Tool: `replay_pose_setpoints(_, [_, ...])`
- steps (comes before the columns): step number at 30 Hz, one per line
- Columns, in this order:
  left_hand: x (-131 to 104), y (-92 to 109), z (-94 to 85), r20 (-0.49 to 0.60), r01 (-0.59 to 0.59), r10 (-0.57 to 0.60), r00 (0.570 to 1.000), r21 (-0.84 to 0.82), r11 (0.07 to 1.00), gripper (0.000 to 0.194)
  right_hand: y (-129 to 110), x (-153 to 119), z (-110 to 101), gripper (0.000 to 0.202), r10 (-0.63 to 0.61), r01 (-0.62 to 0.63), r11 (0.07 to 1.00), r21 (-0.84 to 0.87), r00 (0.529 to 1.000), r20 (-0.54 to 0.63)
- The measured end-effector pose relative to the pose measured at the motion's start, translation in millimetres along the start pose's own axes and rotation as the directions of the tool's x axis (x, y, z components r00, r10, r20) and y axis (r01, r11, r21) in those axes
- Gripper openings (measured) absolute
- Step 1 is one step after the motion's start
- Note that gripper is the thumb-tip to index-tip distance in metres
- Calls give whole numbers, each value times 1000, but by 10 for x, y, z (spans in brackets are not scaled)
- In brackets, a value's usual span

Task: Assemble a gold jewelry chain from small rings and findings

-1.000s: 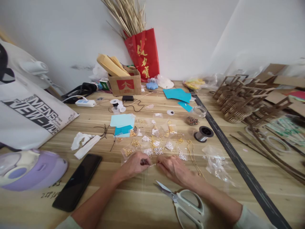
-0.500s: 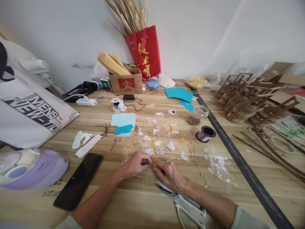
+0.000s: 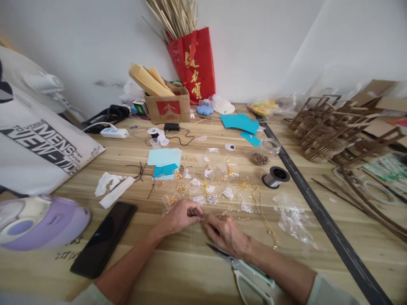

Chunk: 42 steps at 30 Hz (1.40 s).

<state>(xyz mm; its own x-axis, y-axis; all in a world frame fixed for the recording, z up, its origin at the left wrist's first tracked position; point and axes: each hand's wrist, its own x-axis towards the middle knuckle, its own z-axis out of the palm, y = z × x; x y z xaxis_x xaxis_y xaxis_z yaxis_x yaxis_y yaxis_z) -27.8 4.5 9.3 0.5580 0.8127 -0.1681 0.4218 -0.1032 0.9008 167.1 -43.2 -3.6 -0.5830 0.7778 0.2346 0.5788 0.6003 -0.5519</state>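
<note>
My left hand [image 3: 183, 215] is closed in a pinch just in front of the small bags of beads. Its fingertips almost meet those of my right hand [image 3: 226, 233], also pinched. Whatever lies between the fingers is too small to make out. Beneath my right wrist lies a pair of scissors [image 3: 252, 275] with pale handles, its blades parted. A short silver chain [image 3: 224, 212] rests just beyond my right hand. Farther right lies a gold chain [image 3: 262, 214]. Silver beads [image 3: 210, 197] and gold beads [image 3: 171, 199] sit in clear bags past my fingers.
Left of my forearm are a black phone [image 3: 103, 239] and a purple-white device [image 3: 47, 222]. To the right stand a wire spool [image 3: 275, 178], a crumpled plastic bag [image 3: 294, 218] and several woven baskets [image 3: 337, 127]. A cardboard box [image 3: 167, 108] and a red bag [image 3: 197, 63] stand at the wall.
Both hands stay close together and pinched, with the left fingers shifting slightly. The whole view has tilted a little. Nothing else on the table has moved.
</note>
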Motion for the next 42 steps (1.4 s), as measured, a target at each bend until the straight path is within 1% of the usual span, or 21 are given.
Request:
replay_pose_setpoints(4, [-3, 16, 7, -5, 10, -10, 1000, -12, 1000, 10, -2, 0, 6, 21, -11, 11, 1000, -12, 1000, -3])
replay_pose_setpoints(7, [-8, 21, 14, -11, 9, -9, 1000, -29, 1000, 11, 3, -3, 15, 20, -10, 10, 1000, 9, 1000, -17])
replay_pose_setpoints(16, [-12, 8, 36, -19, 8, -10, 1000, -107, 994, 12, 15, 0, 13, 17, 30, -24, 988, 151, 999, -39])
replay_pose_setpoints(19, [-6, -7, 38, -13, 20, -22, 1000, -142, 990, 14, 25, 4, 19, 16, 62, -54, 979, 198, 998, -32])
replay_pose_setpoints(25, [2, -4, 39, -19, 35, -40, 999, -205, 978, 12, 26, 9, -11, 15, 153, -145, 928, 342, 988, 5])
replay_pose_setpoints(28, [5, -5, 39, -24, 31, -37, 999, -208, 978, 11, 25, 14, -28, 16, 188, -186, 896, 404, 982, 34])
replay_pose_setpoints(31, [8, -28, 41, -33, 26, -33, 999, -202, 979, 12, 28, 19, -28, 17, 218, -206, 859, 469, 976, 30])
replay_pose_setpoints(34, [11, -54, 43, -42, 20, -29, 999, -197, 980, 12, 36, 19, -13, 19, 214, -189, 844, 501, 977, 9])
replay_pose_setpoints(42, [16, -72, 51, -64, 6, -17, 998, -175, 984, 8, 52, 12, 14, 18, 181, -167, 829, 534, 983, 27])
